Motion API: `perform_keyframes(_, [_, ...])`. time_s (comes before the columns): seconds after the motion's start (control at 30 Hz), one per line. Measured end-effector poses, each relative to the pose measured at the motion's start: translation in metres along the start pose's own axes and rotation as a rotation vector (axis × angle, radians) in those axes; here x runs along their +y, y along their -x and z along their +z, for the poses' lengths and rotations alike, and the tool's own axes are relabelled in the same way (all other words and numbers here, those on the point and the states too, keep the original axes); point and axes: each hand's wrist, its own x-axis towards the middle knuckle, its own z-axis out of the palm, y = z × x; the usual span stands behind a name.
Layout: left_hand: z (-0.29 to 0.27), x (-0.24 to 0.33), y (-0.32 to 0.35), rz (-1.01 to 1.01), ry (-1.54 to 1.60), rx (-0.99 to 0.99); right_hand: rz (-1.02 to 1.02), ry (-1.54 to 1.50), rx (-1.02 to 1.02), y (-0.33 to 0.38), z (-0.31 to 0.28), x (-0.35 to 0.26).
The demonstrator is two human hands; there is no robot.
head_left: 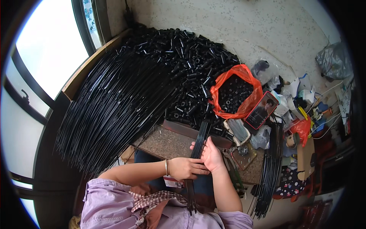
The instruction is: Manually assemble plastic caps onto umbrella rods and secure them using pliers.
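Note:
My left hand (pixel 186 168) and my right hand (pixel 211 154) both grip a thin bundle of black rods (pixel 199 139) that runs from my lap up toward a heap of small black tubes (pixel 190 57). The left hand wraps the bundle from the left, with a bangle on the wrist. Pressed against the bundle's right side is the right hand, thumb up. A big fan of long black rods (pixel 110 103) lies to the left of my hands.
An orange plastic bag (pixel 237 93) full of black tubes sits right of the heap, with a phone (pixel 261 110) beside it. More black rods (pixel 268 171) lie at the right, next to cluttered bags and tools. A stone slab (pixel 167 143) lies under my hands. Windows stand at the left.

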Motion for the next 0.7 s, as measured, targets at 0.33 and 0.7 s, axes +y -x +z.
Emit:
perform_keyframes(0.33, [-0.002, -0.003, -0.001, -0.132, 0.202, 0.078, -0.668, 0.382, -0.258, 0.064, 0.034, -0.007])
perform_keyframes(0.7, [-0.004, 0.004, 0.002, -0.134, 0.166, 0.244, -0.773, 1.060, -0.311, 0.126, 0.052, 0.005])
